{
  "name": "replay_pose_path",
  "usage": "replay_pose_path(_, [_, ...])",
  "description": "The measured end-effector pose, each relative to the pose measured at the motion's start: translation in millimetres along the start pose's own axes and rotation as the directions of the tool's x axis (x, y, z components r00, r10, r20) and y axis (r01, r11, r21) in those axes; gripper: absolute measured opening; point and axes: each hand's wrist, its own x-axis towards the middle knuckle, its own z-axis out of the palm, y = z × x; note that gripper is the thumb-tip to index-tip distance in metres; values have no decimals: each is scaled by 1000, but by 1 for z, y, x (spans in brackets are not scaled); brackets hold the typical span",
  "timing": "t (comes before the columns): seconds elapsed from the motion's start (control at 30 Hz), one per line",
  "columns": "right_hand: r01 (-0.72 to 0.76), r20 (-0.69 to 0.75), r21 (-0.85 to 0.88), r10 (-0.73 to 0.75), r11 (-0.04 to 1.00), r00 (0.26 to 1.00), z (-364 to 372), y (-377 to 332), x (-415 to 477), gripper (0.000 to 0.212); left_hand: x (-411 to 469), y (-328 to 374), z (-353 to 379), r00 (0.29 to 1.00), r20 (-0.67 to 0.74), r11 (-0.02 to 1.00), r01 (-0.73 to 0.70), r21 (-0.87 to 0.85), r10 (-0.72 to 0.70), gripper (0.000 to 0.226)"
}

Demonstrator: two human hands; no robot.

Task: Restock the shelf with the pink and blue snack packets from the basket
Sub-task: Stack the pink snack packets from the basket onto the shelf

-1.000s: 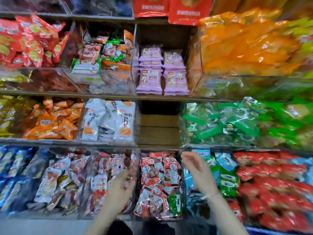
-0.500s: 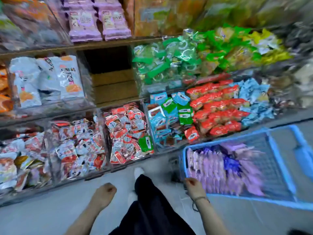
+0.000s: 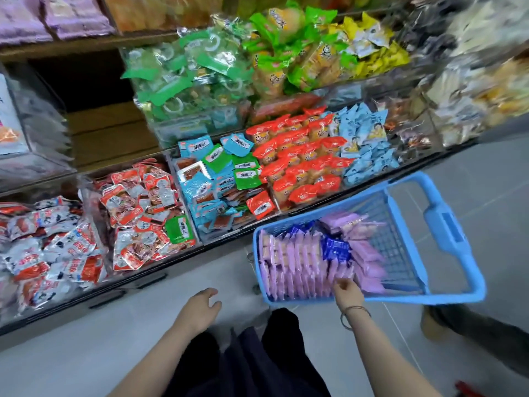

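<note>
**A hand in the blue basket by the snack shelf**

The shop has a grey floor and a long shelf full of snack bags in clear bins. A blue basket sits on the floor, right in front of the shelf. Inside it, pink packets stand on edge in tight rows at the near end. More of them lie in a loose heap toward the handle end. A few blue packets poke up among the pink ones in the middle of the basket.

The person stands just this side of the basket. The right hand reaches over the basket's near rim. Its fingers are bent down onto the tops of the pink packets and touch them, but I cannot tell if they grip one. A thin bracelet goes round that wrist. The left hand hangs over the floor, well to the left of the basket. Its fingers are loose and hold nothing.

Just behind the basket, red bags fill a bin. Up and far to the left of the basket, a wooden board shows on the shelf. A tan shoe stands near the basket's right corner.
</note>
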Motion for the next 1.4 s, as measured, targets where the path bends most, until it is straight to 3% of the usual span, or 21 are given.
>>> replay_pose_path(0.27, [80, 177, -92, -63, 993, 982, -40, 25, 71, 39, 31, 85, 94, 997, -37, 998, 70, 1, -70, 62])
replay_pose_path(0.43, [160, 327, -219, -82, 963, 942, -34, 20, 106, 45, 41, 105, 129, 998, -36, 998, 57, -33, -58, 57])
replay_pose_path(0.53, [146, 330, -197, -75, 969, 941, -22, 24, 122, 62, 44, 107, 141, 996, -40, 992, 77, -102, -81, 59])
replay_pose_path(0.63, [55, 363, -209, 26, 976, 931, -12, 29, 131, 78, 47, 104, 148, 996, -15, 995, 91, -44, -92, 68])
replay_pose_path(0.9, [163, 357, -228, -73, 960, 931, -10, 46, 146, 46, 43, 90, 146, 993, 16, 991, 121, -53, -121, 68])
replay_pose_path(1.07, [212, 293, -136, -165, 968, 942, -32, 51, 138, 39, 43, 100, 131, 986, -7, 985, 164, -60, -165, 59])
replay_pose_path(1.2, [250, 308, -28, -229, 968, 923, -60, 47, 117, 38, 40, 132, 121, 992, -66, 989, 99, -106, -106, 50])
replay_pose_path(1.33, [453, 284, 85, -457, 888, 843, -88, 25, 86, 35, 34, 185, 122, 998, 61, 953, 46, -299, -29, 60])
replay_pose_path(1.4, [586, 270, 112, -592, 803, 760, -96, 7, 68, 38, 28, 216, 122, 976, 214, 828, 151, -540, -38, 74])
